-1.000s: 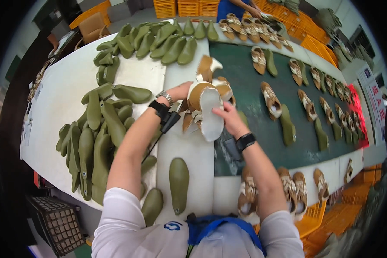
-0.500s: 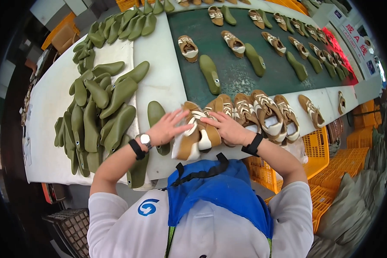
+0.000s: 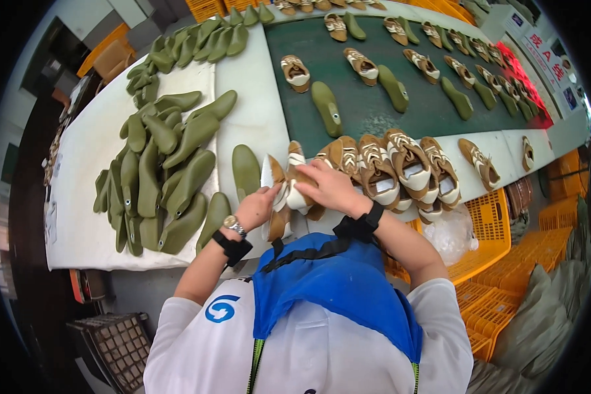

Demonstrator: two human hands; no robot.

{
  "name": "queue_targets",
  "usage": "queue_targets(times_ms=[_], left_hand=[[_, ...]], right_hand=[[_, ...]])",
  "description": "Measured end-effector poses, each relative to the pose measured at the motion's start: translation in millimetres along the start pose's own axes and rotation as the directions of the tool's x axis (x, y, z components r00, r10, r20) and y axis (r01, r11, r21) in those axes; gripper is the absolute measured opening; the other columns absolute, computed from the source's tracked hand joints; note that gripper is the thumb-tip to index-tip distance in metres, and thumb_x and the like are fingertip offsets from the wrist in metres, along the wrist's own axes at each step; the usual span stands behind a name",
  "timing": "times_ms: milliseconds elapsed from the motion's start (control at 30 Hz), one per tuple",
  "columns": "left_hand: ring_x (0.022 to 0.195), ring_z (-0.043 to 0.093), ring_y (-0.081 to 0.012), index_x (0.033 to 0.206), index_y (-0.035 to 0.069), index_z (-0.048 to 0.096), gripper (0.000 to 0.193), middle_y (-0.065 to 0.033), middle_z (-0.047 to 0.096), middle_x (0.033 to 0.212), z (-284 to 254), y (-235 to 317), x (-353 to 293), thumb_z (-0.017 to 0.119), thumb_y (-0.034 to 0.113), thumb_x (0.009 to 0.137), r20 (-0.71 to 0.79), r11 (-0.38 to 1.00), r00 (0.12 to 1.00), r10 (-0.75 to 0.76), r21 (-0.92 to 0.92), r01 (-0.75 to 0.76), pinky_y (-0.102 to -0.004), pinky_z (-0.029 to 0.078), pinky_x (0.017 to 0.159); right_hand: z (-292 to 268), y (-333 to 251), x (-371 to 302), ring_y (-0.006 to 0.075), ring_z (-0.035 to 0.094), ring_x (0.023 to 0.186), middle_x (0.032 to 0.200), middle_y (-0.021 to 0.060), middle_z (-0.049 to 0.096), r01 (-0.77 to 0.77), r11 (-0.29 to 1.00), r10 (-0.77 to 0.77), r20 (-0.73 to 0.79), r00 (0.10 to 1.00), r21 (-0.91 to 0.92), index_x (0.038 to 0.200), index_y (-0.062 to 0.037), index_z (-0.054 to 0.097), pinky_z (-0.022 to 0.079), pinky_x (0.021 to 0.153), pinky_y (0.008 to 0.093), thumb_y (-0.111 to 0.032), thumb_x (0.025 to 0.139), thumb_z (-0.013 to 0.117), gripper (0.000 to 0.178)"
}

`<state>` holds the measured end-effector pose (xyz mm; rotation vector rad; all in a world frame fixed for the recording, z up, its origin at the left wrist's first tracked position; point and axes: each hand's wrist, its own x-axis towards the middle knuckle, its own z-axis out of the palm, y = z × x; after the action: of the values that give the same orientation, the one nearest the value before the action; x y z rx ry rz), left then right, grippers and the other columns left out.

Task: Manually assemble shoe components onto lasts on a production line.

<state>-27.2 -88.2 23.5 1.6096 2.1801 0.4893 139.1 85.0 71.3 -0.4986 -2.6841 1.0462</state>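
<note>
In the head view, smooth olive foot-shaped lasts [image 3: 148, 180] heap on the left of the white table [image 3: 79, 190], while an orange lattice crate [image 3: 494, 226] at near right contains a crumpled clear plastic bag [image 3: 449, 238]. At the near edge, the left hand [image 3: 255, 209] grasps a laced tan-and-white shoe [image 3: 280, 226] with closed fingers; the half-curled right hand [image 3: 333, 190] touches a second shoe [image 3: 298, 199] just right, its grip unclear.

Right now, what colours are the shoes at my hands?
The shoes are brown and white; head view.
</note>
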Motion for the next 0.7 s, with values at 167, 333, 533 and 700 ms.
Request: queue_targets(times_ms=[167,333,533,700], left_hand=[[0.079,0.062,-0.0356,0.118,0.009,0.057,0.036,-0.0163,0.063,0.088,4,6,-1,0.05,0.008,0.082,-0.139,0.997,0.99,0.018,0.083,-0.006,-0.0458,0.051,0.067],[0.09,0.064,-0.0356,0.126,0.005,0.051,0.054,-0.0202,0.063,0.109,-8,27,18,0.067,0.029,0.081,-0.071,0.944,0.975,-0.209,-0.276,0.182,-0.0403,0.052,0.078],[0.089,0.066,-0.0282,0.142,0.004,0.025,0.077,-0.0202,0.06,0.111,1,51,52,0.067,0.017,0.079,-0.349,0.707,0.914,-0.207,-0.699,-0.107,-0.0381,0.053,0.079],[0.074,0.068,-0.0253,0.13,0.0,0.035,0.059,-0.0167,0.066,0.089,-46,93,54,0.061,0.007,0.078,-0.519,0.912,0.849,-0.095,-0.388,-0.135,-0.0309,0.053,0.067]], right_hand=[[2,-6,11,0.039,0.06,0.099,0.12,0.019,0.055,-0.143,0.99,0.132,0.268,0.954,0.022,0.131,-0.017,0.046,0.049,0.082,0.0424,-0.05,0.08,0.059,0.061],[-3,38,6,0.017,0.049,0.114,0.123,0.0094,0.051,-0.367,0.576,0.216,0.296,0.93,0.73,0.127,-0.0059,0.043,0.042,0.095,0.03,-0.014,0.08,0.069,0.055],[-24,20,-23,0.0164,0.044,0.119,0.129,0.0082,0.045,-0.212,0.305,0.097,0.191,0.977,0.929,0.13,-0.0072,0.034,0.039,0.1,0.0321,-0.007,0.079,0.069,0.062],[-36,26,-20,0.0207,0.046,0.118,0.127,0.0087,0.046,-0.036,0.595,0.146,-0.064,0.987,0.803,0.121,-0.0084,0.046,0.04,0.097,0.0351,-0.009,0.076,0.072,0.052]])
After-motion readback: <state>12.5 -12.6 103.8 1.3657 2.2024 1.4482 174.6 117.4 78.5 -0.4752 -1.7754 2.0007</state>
